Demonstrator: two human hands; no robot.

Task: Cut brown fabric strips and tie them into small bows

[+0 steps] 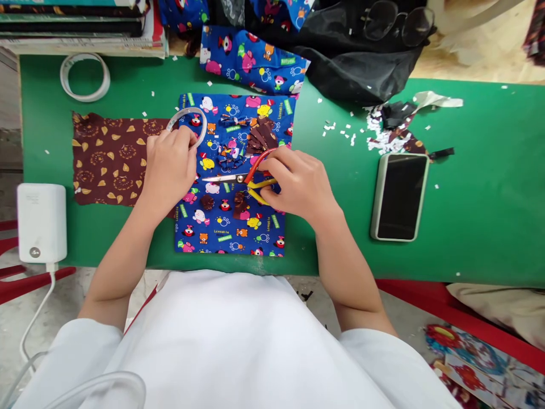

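Note:
My left hand (170,165) is closed round a small roll of clear tape (187,122), held over the left edge of a blue cartoon-print cloth (221,227) on the green table (468,227). My right hand (298,184) grips the red and yellow handles of small scissors (238,178), whose blades point left over the cloth. Small folded pieces of brown fabric (261,136) and blue fabric (230,156) lie on the cloth just beyond the scissors. A brown cloth with gold leaf shapes (110,159) lies to the left, partly under my left hand.
A phone (400,196) lies face up at the right. Paper and fabric scraps (392,128) sit beyond it. A larger tape roll (85,76), more blue cloth (251,59), a black bag (353,57) with glasses (395,23), and stacked books (80,25) lie at the back. A white charger (41,221) hangs at the left edge.

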